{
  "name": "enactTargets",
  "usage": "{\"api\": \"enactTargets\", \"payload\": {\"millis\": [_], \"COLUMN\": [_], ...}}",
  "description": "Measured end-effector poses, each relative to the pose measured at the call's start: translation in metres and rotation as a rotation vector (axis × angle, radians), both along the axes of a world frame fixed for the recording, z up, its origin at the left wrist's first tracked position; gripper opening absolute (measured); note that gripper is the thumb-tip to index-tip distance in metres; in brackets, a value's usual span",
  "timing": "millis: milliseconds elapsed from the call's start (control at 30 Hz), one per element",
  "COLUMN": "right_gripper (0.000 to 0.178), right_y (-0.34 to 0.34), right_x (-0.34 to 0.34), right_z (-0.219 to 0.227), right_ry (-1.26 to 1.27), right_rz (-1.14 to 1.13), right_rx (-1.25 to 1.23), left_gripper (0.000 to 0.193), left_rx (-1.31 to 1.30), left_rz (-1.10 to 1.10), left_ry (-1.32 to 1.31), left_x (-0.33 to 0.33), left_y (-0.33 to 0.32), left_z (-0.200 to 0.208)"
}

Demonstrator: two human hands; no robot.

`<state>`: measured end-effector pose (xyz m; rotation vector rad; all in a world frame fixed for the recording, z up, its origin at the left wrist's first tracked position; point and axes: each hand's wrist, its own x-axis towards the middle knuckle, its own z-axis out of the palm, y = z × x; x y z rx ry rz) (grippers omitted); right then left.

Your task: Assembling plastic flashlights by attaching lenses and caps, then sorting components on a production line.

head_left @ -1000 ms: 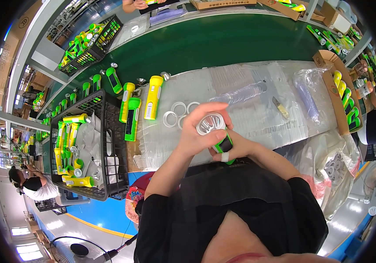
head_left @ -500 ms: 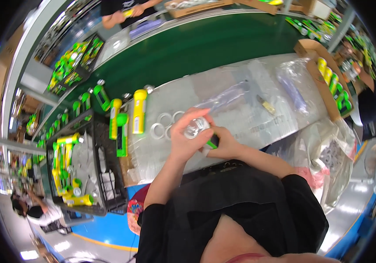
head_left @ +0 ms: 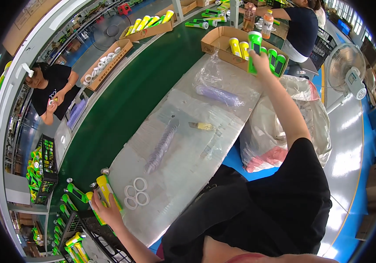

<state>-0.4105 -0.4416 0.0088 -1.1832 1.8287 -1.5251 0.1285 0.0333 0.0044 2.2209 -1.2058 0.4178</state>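
Observation:
My right hand (head_left: 260, 62) is closed round a green flashlight (head_left: 254, 41) with a white head. It holds the flashlight upright over the near side of a cardboard box (head_left: 217, 43) at the far right, where yellow and green flashlights sit in a row. At the near left, my left hand (head_left: 107, 213) has its fingers round a yellow flashlight, mostly hidden beneath it. Beside that hand lie another yellow flashlight (head_left: 104, 187) and a green one. Several white rings (head_left: 140, 184) rest on the grey work board (head_left: 170, 206) nearby.
A cutter knife (head_left: 202, 126), a plastic-wrapped stack of clear discs (head_left: 163, 144) and a purple bundle (head_left: 218, 94) lie on the board. The green conveyor belt (head_left: 131, 118) runs beyond. A white sack (head_left: 280, 131) stands right; a black crate (head_left: 92, 241) is lower left. Co-workers sit across and far right.
My hands have parted: the right one reached out to the box with the green flashlight, the left one went to the flashlights at the left. My view has turned right.

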Motion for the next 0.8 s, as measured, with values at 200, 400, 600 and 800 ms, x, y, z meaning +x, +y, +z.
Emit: {"api": "enactTargets", "payload": {"millis": [200, 400, 600, 800], "right_gripper": [0.058, 0.038, 0.033, 0.034], "right_y": [-0.057, 0.027, 0.202, 0.319], "right_x": [-0.059, 0.099, 0.251, 0.354], "right_z": [-0.01, -0.014, -0.007, 0.013], "right_ry": [0.627, 0.094, -0.293, -0.531], "right_rz": [-0.144, 0.639, 1.763, 1.674], "right_rx": [0.142, -0.482, -0.009, 0.322], "left_gripper": [0.058, 0.06, 0.06, 0.074], "left_rx": [0.164, 0.197, -0.181, -0.298], "left_rz": [0.05, -0.01, -0.006, -0.209], "left_ry": [-0.075, -0.079, 0.121, 0.203], "left_x": [0.018, 0.003, -0.028, -0.119], "left_y": [0.033, 0.028, 0.009, 0.013], "left_z": [-0.031, -0.036, -0.016, -0.007]}}
